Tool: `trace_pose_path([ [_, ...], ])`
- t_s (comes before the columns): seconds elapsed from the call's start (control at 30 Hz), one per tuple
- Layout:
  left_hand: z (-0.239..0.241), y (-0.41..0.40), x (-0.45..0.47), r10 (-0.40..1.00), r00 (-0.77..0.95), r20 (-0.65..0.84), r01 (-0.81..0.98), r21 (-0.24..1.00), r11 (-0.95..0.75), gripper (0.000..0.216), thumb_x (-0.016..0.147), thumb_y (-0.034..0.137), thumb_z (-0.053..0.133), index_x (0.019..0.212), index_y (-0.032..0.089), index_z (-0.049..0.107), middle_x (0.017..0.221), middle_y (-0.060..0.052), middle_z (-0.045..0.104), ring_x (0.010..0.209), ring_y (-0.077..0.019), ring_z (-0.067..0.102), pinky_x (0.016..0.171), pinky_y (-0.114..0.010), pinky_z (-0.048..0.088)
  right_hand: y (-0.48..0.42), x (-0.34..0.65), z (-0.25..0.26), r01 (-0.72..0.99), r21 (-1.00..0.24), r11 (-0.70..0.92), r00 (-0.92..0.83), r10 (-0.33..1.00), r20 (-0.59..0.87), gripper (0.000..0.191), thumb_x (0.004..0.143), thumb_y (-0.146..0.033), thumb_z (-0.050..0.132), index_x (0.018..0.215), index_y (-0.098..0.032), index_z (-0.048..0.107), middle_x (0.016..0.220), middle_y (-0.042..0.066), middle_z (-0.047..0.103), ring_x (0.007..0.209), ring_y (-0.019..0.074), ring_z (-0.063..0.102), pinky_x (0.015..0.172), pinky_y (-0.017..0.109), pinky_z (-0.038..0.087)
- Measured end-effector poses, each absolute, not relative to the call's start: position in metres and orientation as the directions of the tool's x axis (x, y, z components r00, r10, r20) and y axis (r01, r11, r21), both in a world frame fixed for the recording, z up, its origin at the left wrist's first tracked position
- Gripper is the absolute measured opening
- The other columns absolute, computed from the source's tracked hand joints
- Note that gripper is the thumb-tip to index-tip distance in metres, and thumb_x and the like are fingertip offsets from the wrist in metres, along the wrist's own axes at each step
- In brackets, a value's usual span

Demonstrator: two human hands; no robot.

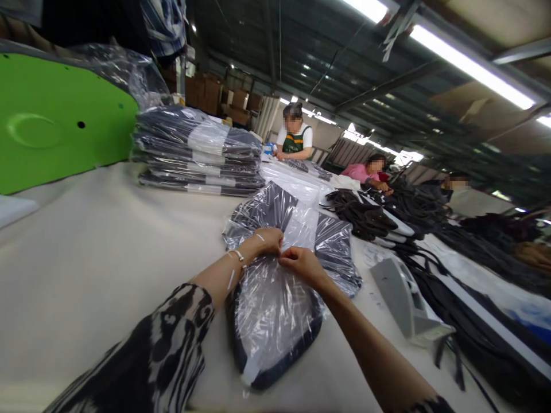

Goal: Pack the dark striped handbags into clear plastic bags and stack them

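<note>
A dark folded garment (275, 373) lies on the white table in front of me, inside a clear plastic bag (271, 304). The bag is crinkled and shiny, with a whitish strip (301, 226) across its far half. At the middle of the bag, my left hand (269, 241) is closed, its fingertips pinching the plastic. My right hand (301, 265) meets it from the right, thumb and forefinger pinched on the plastic too. The two sets of fingertips nearly touch. What exactly lies between them is too small to make out.
Behind the bag on the left stands a stack of bagged garments (198, 152). A bright green panel (64, 115) rises at far left. To the right are a grey tape-dispenser-like holder (404, 301) and heaps of dark garments (469, 310). Several people work farther back.
</note>
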State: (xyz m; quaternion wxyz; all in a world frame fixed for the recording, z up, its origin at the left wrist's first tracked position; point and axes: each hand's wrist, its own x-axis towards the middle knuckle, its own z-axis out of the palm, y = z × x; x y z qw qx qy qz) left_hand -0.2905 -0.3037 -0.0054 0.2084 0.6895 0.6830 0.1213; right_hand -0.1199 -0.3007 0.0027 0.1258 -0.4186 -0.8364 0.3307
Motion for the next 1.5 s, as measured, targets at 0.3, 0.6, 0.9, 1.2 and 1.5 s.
trace_pose_path([
  [0.3,-0.002,-0.289,-0.3,0.973,0.172,-0.154,0.874,0.48,-0.079,0.023,0.057,0.025,0.078,0.078,0.019,0.073,0.077,-0.003,0.072,0.073,-0.0201,0.064,0.066,-0.027,0.046,-0.283,-0.134,-0.008,0.781,-0.454,0.429,-0.506,0.86,-0.057,0.015,0.074,-0.031,0.07,0.074,-0.017,0.075,0.068,0.001,0.071,0.064,0.0137,0.061,0.058,0.022,0.036],
  [0.6,-0.005,-0.302,-0.317,0.941,0.316,-0.122,0.793,0.578,-0.192,0.018,0.071,0.022,0.069,0.088,0.019,0.073,0.082,0.001,0.073,0.074,-0.0136,0.064,0.063,-0.019,0.044,-0.284,-0.139,-0.011,0.844,-0.364,0.395,-0.44,0.897,-0.046,0.021,0.075,-0.039,0.072,0.076,-0.019,0.076,0.072,0.004,0.073,0.069,0.016,0.065,0.057,0.023,0.035],
  [0.9,-0.015,-0.316,-0.303,0.992,0.124,0.001,0.855,0.507,-0.107,0.018,0.067,0.024,0.073,0.084,0.021,0.068,0.083,0.001,0.071,0.078,-0.0166,0.062,0.069,-0.024,0.042,-0.285,-0.141,-0.004,0.869,-0.238,0.435,-0.449,0.893,-0.008,0.026,0.073,-0.042,0.075,0.084,-0.018,0.07,0.086,0.008,0.074,0.081,0.0215,0.066,0.061,0.025,0.036],
  [1.2,-0.016,-0.325,-0.302,0.994,0.093,0.052,0.838,0.536,-0.106,0.015,0.068,0.019,0.068,0.083,0.02,0.068,0.083,0.002,0.071,0.076,-0.0147,0.062,0.064,-0.023,0.039,-0.271,-0.114,-0.002,0.854,-0.219,0.472,-0.487,0.873,-0.017,0.037,0.075,-0.052,0.075,0.089,-0.02,0.064,0.089,0.008,0.072,0.086,0.024,0.066,0.071,0.03,0.043],
  [1.5,-0.024,-0.319,-0.311,0.989,0.135,0.059,0.776,0.614,-0.143,0.02,0.069,0.019,0.068,0.089,0.02,0.064,0.082,0.002,0.071,0.076,-0.0158,0.065,0.064,-0.023,0.041,-0.268,-0.139,-0.004,0.581,-0.439,0.685,-0.645,0.717,0.265,0.085,0.081,-0.055,0.064,0.15,-0.014,0.035,0.155,0.018,0.036,0.143,0.03,0.035,0.116,0.045,0.028],
])
